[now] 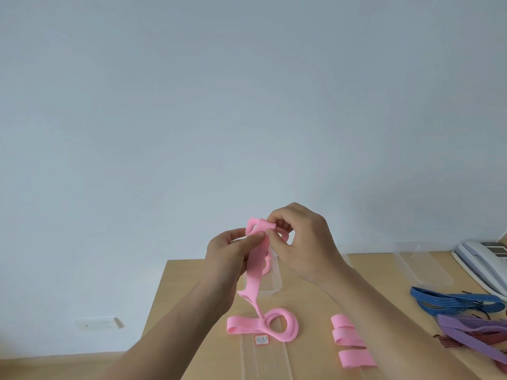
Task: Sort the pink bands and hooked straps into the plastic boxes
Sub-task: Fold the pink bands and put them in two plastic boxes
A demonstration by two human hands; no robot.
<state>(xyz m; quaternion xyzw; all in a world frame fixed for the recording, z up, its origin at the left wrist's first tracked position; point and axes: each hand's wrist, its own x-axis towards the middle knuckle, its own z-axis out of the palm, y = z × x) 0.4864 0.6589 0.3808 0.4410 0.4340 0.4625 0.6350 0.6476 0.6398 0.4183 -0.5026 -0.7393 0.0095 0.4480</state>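
Both hands hold one long pink band [253, 272] up above the table. My left hand [227, 250] pinches it from the left, my right hand [299, 239] grips its folded top end from the right. The band's lower part trails down to a coil [277, 323] on the table. A second pink band [349, 342] lies folded to the right. Blue hooked straps [455, 301] and purple ones [472, 335] lie at the far right. A clear plastic box [270, 281] behind my hands holds some pink band.
A clear lid or box [263, 360] with a small label lies at the near edge. Another clear plastic box [422, 267] stands at the back right beside a white telephone [482, 259]. The wooden table's left edge [156, 303] runs diagonally; a wall socket [96, 323] sits low on the left.
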